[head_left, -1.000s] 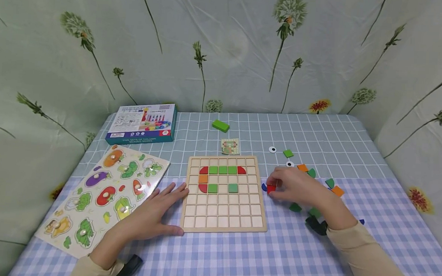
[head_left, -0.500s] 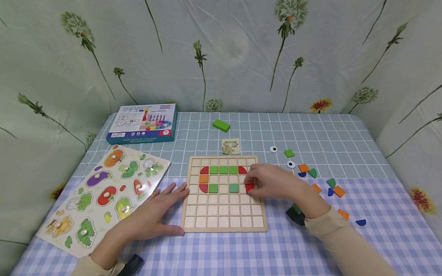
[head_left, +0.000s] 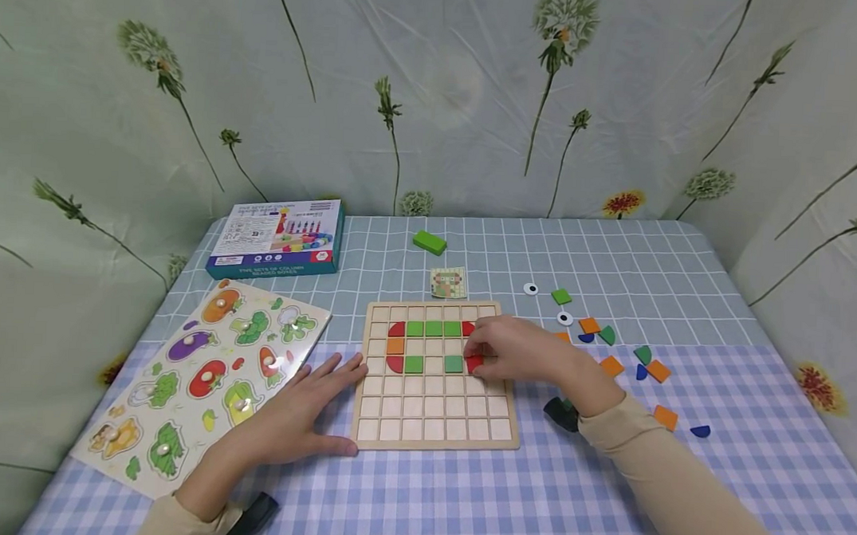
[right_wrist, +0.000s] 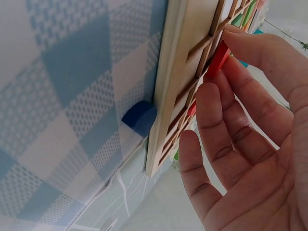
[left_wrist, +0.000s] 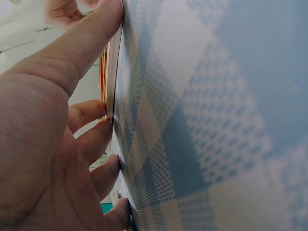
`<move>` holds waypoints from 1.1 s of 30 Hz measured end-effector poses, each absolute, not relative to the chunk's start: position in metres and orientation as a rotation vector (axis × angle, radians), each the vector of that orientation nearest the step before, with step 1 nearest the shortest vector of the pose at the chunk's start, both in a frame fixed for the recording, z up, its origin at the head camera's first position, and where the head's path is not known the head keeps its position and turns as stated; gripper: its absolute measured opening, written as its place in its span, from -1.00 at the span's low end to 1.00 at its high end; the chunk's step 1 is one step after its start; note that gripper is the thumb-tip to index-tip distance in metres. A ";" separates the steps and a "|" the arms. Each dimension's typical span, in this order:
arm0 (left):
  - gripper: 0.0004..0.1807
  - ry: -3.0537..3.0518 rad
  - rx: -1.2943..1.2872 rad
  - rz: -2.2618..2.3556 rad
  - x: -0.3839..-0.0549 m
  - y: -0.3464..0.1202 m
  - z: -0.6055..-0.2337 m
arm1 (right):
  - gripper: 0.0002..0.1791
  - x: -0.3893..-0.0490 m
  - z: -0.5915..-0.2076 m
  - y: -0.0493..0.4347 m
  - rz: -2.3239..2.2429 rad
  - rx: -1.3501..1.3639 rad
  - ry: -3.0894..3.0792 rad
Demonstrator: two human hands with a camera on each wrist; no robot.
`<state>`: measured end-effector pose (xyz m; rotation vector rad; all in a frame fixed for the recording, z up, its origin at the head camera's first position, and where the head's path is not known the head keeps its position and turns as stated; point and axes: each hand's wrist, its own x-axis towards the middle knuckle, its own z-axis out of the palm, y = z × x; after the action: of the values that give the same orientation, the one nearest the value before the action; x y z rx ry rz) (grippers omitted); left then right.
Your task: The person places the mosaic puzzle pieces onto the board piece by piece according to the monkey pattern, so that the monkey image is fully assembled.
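My right hand [head_left: 521,351] is over the right part of a wooden grid board [head_left: 432,431]. It pinches a small red tile [right_wrist: 219,61] between thumb and fingertip; in the right wrist view the tile is tilted, close over the grid slots. Set in the board are a row of green squares [head_left: 434,328], an orange square [head_left: 395,346], red rounded tiles [head_left: 395,363] and a teal-green square [head_left: 453,364]. My left hand [head_left: 293,417] lies with fingers spread, fingertips and thumb at the board's left edge.
Loose orange [head_left: 658,370], green and blue tiles [head_left: 700,431] and two eye discs [head_left: 530,289] lie to the right. Behind the board are a pattern card [head_left: 448,283] and a green block [head_left: 429,242]. A vegetable puzzle [head_left: 201,377] and a box [head_left: 275,241] occupy the left.
My right hand has carried the red tile leftward from the loose tiles onto the board's right side, then slightly further left. The left hand has stayed in place.
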<state>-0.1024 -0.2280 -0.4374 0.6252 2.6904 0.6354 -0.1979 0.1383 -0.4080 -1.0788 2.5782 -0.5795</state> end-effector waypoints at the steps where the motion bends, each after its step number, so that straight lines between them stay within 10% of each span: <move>1: 0.20 2.691 0.626 0.636 -0.102 -0.228 -0.437 | -0.83 -0.198 -0.408 0.138 -0.580 -1.075 2.578; 33: 0.20 2.689 0.622 0.638 -0.102 -0.229 -0.437 | -0.75 -0.226 -0.386 0.193 -0.636 -0.755 2.723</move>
<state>-0.1022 -0.2286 -0.4372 0.6220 2.6887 0.6376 -0.2260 0.1931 -0.3859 -0.7547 2.7233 -0.6361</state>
